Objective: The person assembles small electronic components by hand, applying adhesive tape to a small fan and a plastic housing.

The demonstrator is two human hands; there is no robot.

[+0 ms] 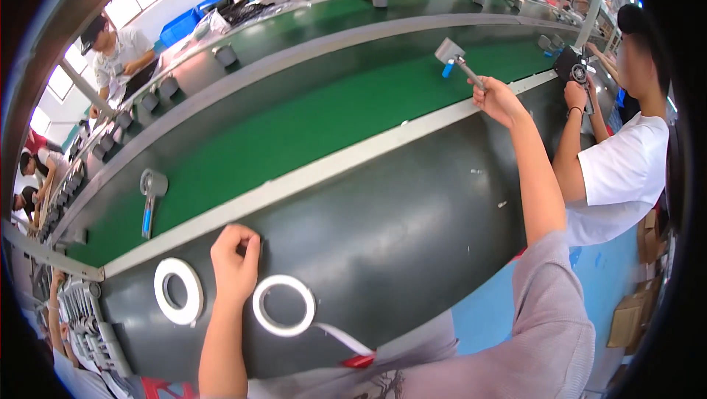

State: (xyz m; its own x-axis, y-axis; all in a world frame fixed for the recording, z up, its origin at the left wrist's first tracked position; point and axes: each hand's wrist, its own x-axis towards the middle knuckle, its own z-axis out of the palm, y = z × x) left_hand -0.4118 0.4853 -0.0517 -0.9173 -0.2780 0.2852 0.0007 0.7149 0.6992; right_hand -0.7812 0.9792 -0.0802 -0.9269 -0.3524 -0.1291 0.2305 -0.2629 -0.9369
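My right hand (498, 101) is stretched out over the far edge of the dark worktop. It grips the thin handle of a grey handheld device (451, 51) with a drum-shaped head, held above the green belt, and a small blue piece hangs under the head. My left hand (236, 259) is over the worktop near the belt's rail, fingers curled in toward the thumb; whatever they may hold is hidden. One white tape roll (193, 285) lies left of that wrist. Another tape roll (310, 305) lies to its right, its loose white strip running toward my body.
A similar grey device with a blue strip (151, 193) lies on the green belt (294, 134) at left. A pale metal rail (317, 166) divides belt from worktop (383, 207). Grey parts (92, 325) are stacked at lower left. A co-worker (618, 156) handles a black part at right.
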